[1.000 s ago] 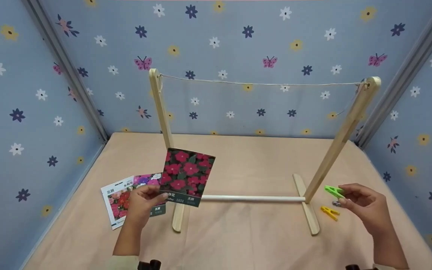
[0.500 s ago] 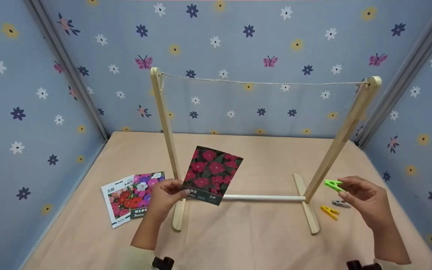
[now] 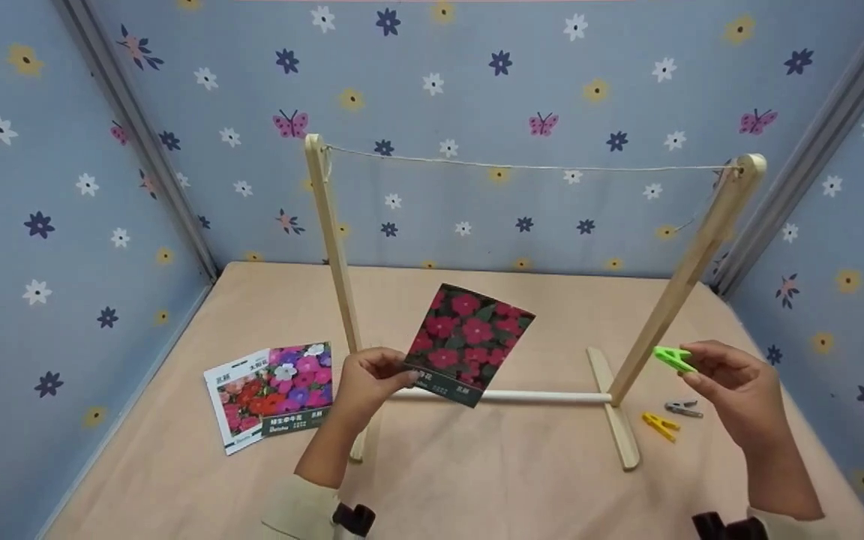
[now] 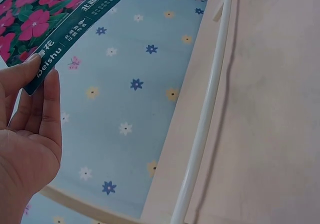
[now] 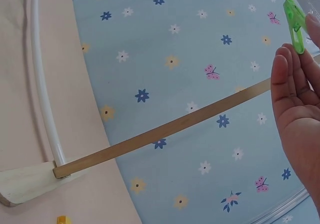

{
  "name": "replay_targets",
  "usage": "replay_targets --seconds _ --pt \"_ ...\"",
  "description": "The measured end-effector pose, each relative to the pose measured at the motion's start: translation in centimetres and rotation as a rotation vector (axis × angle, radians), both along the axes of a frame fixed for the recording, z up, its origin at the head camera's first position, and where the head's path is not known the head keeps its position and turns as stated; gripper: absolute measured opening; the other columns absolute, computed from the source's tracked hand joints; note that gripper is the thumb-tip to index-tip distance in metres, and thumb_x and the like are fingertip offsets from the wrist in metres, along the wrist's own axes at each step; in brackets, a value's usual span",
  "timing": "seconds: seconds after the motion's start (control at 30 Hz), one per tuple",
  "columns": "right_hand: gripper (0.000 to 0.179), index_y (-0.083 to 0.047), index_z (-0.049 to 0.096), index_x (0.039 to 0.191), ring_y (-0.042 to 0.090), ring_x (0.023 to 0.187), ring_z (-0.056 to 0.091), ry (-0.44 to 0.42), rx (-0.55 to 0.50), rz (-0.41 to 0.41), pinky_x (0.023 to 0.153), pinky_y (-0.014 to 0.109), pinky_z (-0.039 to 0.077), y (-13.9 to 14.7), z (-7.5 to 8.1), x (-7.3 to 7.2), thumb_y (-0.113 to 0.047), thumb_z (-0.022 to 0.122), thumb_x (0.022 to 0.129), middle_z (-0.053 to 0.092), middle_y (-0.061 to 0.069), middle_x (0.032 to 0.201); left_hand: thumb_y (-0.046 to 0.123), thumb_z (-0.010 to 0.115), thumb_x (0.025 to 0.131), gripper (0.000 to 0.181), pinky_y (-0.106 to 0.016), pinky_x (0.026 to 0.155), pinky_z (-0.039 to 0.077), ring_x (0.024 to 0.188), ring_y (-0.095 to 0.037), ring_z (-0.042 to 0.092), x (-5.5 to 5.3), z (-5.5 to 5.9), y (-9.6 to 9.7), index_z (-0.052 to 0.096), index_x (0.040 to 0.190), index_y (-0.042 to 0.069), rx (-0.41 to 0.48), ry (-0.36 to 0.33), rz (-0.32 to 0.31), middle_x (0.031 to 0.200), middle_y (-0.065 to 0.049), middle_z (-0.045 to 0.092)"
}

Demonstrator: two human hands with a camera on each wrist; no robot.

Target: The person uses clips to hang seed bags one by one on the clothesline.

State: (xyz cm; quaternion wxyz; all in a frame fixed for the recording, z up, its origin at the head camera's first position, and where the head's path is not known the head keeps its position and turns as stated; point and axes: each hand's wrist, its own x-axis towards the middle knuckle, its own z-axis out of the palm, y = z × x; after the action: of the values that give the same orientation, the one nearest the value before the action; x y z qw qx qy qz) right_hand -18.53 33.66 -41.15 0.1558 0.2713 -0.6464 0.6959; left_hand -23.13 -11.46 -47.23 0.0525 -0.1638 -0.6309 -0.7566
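Note:
My left hand (image 3: pixel 368 382) pinches a seed packet (image 3: pixel 469 341) printed with red flowers by its lower left corner, thumb in front. The packet is tilted and overlaps the white crossbar (image 3: pixel 552 397) of a wooden stand in the head view. At the right, my right hand (image 3: pixel 736 386) holds a green clothespin (image 3: pixel 673 358) between thumb and fingertips, beside the stand's right post (image 3: pixel 687 285). In the right wrist view the green clothespin (image 5: pixel 296 26) points up and away from the fingers. A thin string (image 3: pixel 522 166) runs between the tops of both posts.
Two more flower packets, one white-edged (image 3: pixel 233 405) and one with purple and pink blooms (image 3: pixel 301 386), lie overlapping at the left. A yellow clothespin (image 3: pixel 661 426) and a grey clothespin (image 3: pixel 683 408) lie near the stand's right foot (image 3: pixel 622 442). Patterned walls surround the table.
My left hand has carried the red-flower packet to the right, away from the other packets and past the left post. My right hand has risen slightly with the green clothespin, uncovering the grey one.

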Motion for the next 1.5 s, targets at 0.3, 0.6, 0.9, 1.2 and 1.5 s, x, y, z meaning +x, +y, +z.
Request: replay_targets --seconds 0.3,0.6,0.9,1.2,1.5 --pt "0.033 0.024 0.047 0.104 0.024 0.084 0.059 0.055 -0.014 0.053 0.072 0.027 0.051 0.0 1.3 -0.8 0.030 0.047 0.072 0.057 0.023 0.098 0.005 0.074 0.069 0.022 -0.034 0.064 0.053 0.066 -0.023 0.060 -0.4 0.7 1.9 0.066 0.089 -0.002 -0.043 0.007 -0.035 0.080 -0.015 0.062" --pt "0.033 0.026 0.046 0.105 0.024 0.087 0.059 0.076 -0.024 0.027 0.073 0.025 0.050 0.2 3.1 -1.3 0.029 0.047 0.072 0.057 0.023 0.098 0.003 0.075 0.067 0.025 -0.034 0.061 0.053 0.065 -0.022 0.059 -0.7 1.6 3.7 0.066 0.090 -0.002 0.003 0.004 -0.072 0.080 -0.016 0.063" --pt "0.031 0.026 0.047 0.104 0.024 0.083 0.059 0.112 -0.010 -0.003 0.071 0.024 0.050 0.2 5.8 -1.9 0.027 0.048 0.073 0.058 0.024 0.095 0.002 0.075 0.067 0.023 -0.036 0.058 0.053 0.061 -0.022 0.059 -1.7 3.1 5.4 0.067 0.087 -0.002 0.040 0.072 -0.092 0.077 -0.017 0.063" --pt "0.029 0.027 0.046 0.104 0.024 0.082 0.058 0.165 -0.007 0.057 0.070 0.024 0.050 0.2 8.9 -2.5 0.025 0.048 0.074 0.055 0.027 0.095 -0.001 0.073 0.068 0.022 -0.036 0.059 0.053 0.062 -0.023 0.061 -2.2 5.0 6.8 0.066 0.088 -0.003 0.038 0.112 -0.114 0.079 -0.016 0.064" --pt "0.032 0.027 0.045 0.105 0.026 0.081 0.058 0.181 0.028 0.049 0.075 0.024 0.050 0.0 12.6 -3.0 0.027 0.047 0.073 0.056 0.028 0.095 -0.006 0.070 0.069 0.021 -0.037 0.059 0.053 0.063 -0.021 0.062 -1.9 7.9 8.2 0.064 0.089 -0.008 0.040 0.169 -0.131 0.078 -0.016 0.064"
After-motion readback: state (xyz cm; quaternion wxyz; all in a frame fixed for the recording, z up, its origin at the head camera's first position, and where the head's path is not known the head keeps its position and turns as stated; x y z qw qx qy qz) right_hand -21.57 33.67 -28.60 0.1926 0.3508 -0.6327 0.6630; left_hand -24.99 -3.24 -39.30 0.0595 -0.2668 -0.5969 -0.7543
